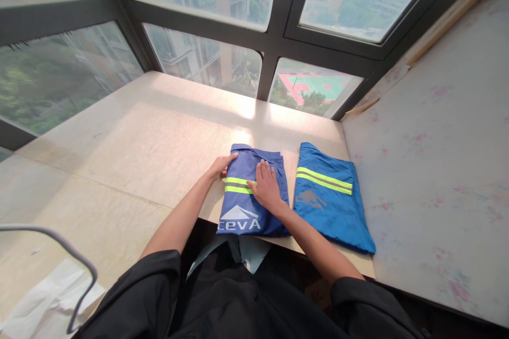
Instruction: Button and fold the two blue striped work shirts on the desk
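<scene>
A folded purple-blue work garment lies at the front edge of the sill, with a yellow-and-grey reflective band and a white logo with lettering that reads upside down. My left hand pinches its left edge, thumb on top and the other fingers partly hidden at the side. Flat on the middle of the cloth rests my right hand, fingers stretched out. Just to the right is a second folded garment, brighter blue, with a similar band and a grey logo. The two garments are apart.
The pale sill runs left and back to dark-framed windows. A floral-papered wall bounds the right side. At lower left, a grey cable curves over crumpled white paper.
</scene>
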{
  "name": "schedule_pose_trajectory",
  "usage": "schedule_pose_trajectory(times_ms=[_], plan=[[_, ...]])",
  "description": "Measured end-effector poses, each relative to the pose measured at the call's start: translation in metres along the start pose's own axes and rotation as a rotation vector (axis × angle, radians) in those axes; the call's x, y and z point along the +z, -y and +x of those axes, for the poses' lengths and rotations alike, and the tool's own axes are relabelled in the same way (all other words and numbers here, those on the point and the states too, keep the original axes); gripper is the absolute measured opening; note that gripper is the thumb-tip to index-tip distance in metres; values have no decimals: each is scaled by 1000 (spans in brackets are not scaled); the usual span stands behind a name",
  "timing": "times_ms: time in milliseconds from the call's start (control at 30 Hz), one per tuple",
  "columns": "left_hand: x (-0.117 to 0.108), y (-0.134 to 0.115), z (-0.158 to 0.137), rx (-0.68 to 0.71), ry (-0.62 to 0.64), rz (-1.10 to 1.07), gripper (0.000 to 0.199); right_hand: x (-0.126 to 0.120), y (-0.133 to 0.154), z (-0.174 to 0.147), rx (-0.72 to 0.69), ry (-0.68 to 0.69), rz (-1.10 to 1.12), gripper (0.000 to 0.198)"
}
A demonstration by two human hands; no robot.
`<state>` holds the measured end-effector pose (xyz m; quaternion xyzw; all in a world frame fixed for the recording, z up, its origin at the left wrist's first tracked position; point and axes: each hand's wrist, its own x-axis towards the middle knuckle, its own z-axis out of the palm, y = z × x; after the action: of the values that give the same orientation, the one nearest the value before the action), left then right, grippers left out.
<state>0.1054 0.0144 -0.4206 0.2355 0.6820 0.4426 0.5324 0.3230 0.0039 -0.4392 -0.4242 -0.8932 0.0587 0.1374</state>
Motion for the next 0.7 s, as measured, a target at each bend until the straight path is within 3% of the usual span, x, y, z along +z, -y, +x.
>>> schedule_pose_trajectory(times_ms=[133, 367, 700], plan=[[5, 9, 7, 22, -34, 74, 39, 8, 16, -23, -1, 51, 46, 69], [5, 19, 15, 106, -162, 126, 27, 11, 2, -47, 87, 19, 41, 67], [11, 17, 2, 120, -224, 11, 28, 9, -10, -63, 165, 24, 59, 64]])
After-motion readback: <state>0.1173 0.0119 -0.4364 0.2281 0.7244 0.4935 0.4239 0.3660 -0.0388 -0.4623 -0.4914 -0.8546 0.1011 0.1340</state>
